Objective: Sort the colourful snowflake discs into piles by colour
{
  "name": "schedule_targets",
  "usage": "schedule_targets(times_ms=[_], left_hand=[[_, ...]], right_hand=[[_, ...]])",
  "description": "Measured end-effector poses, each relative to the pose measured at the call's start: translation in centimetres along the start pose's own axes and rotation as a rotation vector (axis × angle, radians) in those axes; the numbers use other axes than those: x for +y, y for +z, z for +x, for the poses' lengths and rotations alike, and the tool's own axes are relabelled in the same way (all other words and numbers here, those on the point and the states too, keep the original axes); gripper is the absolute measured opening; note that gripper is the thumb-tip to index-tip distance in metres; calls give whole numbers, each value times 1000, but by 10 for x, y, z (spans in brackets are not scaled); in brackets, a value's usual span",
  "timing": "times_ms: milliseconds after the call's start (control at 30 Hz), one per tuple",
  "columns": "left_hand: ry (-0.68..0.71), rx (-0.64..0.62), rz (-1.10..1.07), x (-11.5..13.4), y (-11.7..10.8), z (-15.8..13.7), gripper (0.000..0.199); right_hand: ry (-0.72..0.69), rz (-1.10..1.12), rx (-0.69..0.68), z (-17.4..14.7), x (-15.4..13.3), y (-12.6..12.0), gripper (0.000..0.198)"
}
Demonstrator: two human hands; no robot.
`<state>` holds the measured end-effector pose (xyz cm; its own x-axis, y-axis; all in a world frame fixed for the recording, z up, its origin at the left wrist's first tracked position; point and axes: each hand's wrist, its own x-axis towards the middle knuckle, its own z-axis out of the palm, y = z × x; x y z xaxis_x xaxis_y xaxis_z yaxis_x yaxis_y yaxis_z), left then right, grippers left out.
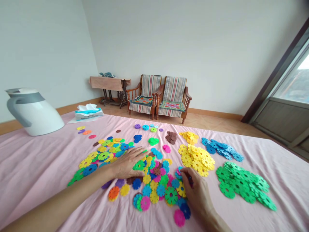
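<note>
A mixed pile of plastic snowflake discs (154, 180) in many colours spreads over the middle of the pink cloth. My left hand (127, 162) lies across the pile with its fingers stretched and slightly apart, touching discs beneath. At the pile's right edge, my right hand (196, 187) is closed in a pinch, its fingertips at a blue snowflake disc (178, 173). Its palm side is partly hidden, with something dark inside the curled fingers. Sorted heaps lie to the right: yellow discs (196, 158), green discs (241, 182) and blue discs (222, 148).
Smaller groups include brown discs (171, 137), pink discs (166, 148) and a far yellow heap (189, 137). A white jug (41, 112) and a tissue box (88, 112) stand at the left. Past the table are two wooden armchairs (175, 93) and a cloth-covered stand (106, 83).
</note>
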<state>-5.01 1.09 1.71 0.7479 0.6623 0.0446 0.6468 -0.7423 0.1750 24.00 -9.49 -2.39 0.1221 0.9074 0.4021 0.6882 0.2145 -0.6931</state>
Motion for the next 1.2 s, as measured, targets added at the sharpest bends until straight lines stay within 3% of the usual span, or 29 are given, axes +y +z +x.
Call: schedule_targets(times_ms=[167, 300, 367, 500, 600, 967, 1200], left_hand=[[64, 144, -81, -5, 0, 15, 78], [-44, 305, -158, -2, -10, 9, 33], [-86, 327, -162, 3, -14, 2, 23], [-87, 297, -116, 17, -14, -10, 30], [-61, 276, -107, 25, -10, -13, 24], [-80, 267, -161, 24, -3, -13, 30], [-101, 287, -258, 35, -9, -11, 12]], right_hand=[[-4, 11, -8, 0, 0, -1, 24], [-15, 17, -12, 1, -2, -2, 24], [-22, 17, -10, 1, -2, -2, 24], [-24, 8, -9, 1, -2, -2, 23], [-19, 5, -7, 1, -2, -2, 23], [-14, -11, -4, 1, -2, -2, 26], [-33, -23, 15, 1, 0, -2, 27]])
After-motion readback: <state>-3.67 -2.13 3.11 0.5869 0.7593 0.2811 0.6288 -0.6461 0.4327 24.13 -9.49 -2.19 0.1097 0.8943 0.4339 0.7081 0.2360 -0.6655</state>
